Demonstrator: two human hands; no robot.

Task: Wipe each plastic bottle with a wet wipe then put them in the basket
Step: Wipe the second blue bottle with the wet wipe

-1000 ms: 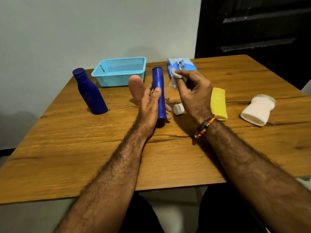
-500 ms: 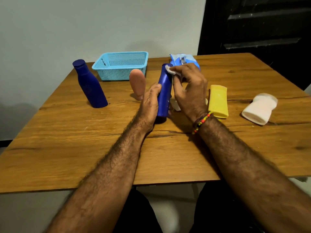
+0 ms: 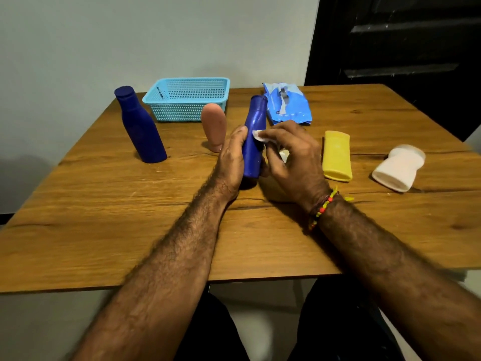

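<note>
While gripped, bottle beside wipe

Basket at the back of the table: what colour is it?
Light blue, with perforated mesh walls; the basket shows clearly in the head view.

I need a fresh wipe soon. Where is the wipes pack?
The wipes pack lies at the table's far side, right of the basket, behind the held blue bottle.

left hand gripping blue bottle, right hand pressing wipe
</note>
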